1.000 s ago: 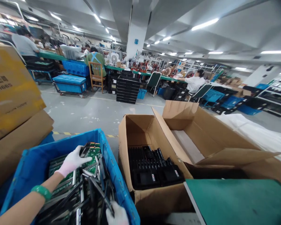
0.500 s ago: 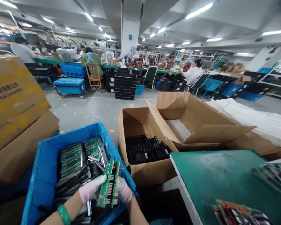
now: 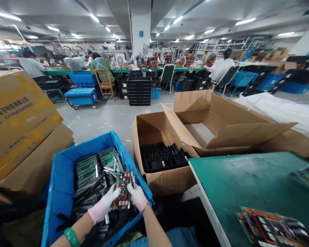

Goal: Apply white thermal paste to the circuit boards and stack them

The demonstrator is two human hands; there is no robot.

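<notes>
Both my gloved hands hold a green circuit board [image 3: 123, 190] with red and dark components, just above a blue plastic crate [image 3: 63, 185]. My left hand [image 3: 104, 202] grips the board's left edge, and my right hand [image 3: 137, 197] grips its right edge. Below them, the crate is packed with several green boards [image 3: 86, 168] in metal-edged frames, with dark bars and metal strips among them. The white gloves have pink cuffs, and a green band circles my left wrist.
A flattened cardboard carton [image 3: 20, 120] leans at the left. To the right, an open box [image 3: 154, 130] holds black plastic parts. A green-topped bench [image 3: 247, 181] with printed boards lies at the lower right. Co-workers sit at benches beyond stacked black crates.
The board has turned from an upright edge-on pose to show its component face, and it sits lower in my hands. The view has tilted slightly, with the room shifting downward.
</notes>
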